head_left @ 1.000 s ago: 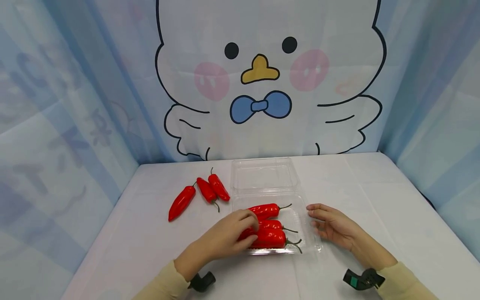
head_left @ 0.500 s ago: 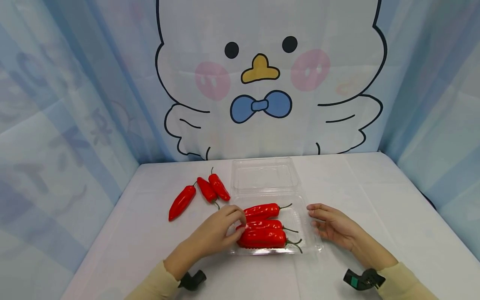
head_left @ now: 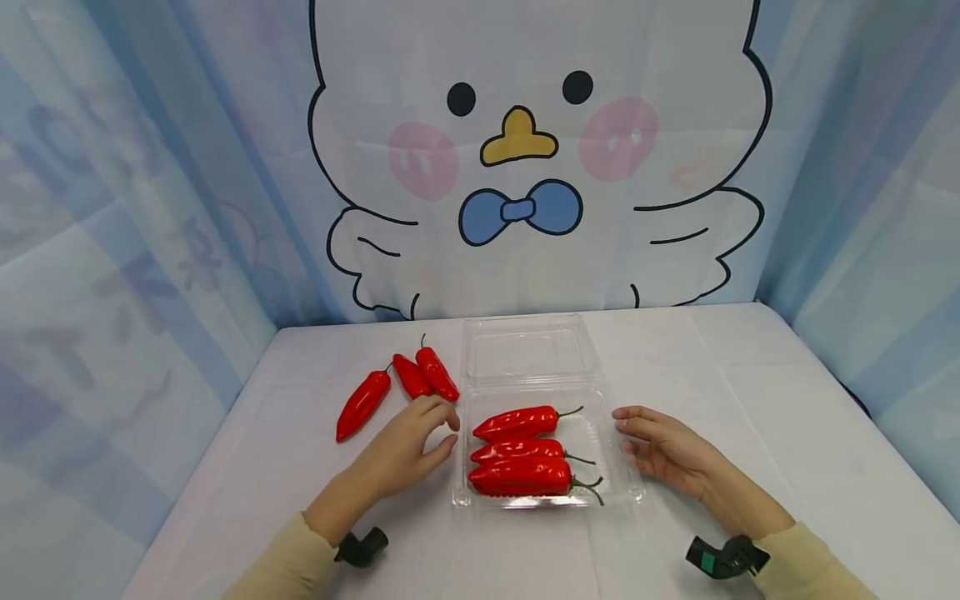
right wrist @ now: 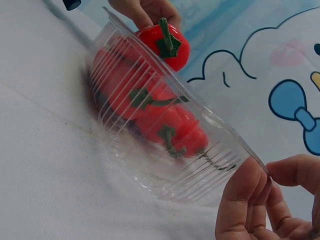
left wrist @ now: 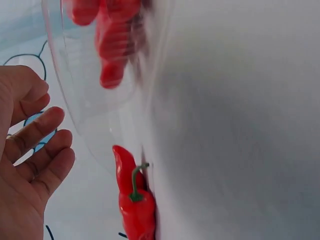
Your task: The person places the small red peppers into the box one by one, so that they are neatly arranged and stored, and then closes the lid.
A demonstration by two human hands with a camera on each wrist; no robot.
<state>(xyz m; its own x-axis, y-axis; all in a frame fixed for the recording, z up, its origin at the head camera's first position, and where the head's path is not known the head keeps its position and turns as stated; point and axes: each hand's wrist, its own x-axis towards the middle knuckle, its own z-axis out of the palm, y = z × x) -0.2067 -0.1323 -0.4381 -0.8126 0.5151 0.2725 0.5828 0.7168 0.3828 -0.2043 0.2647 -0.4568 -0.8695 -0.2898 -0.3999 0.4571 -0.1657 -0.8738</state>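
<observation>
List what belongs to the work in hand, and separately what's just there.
Part of the job:
clear container, lid open
red peppers inside
left hand, near it
right hand, at its edge
loose red peppers, probably

Just there:
cartoon backdrop
white-covered table
dark wrist devices

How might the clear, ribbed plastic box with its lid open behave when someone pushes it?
The box would probably flex, since its walls look thin. It should slide rather than tip, being low and broad on the white cloth. The glossy red peppers inside might roll or shift, being rounded.
</observation>
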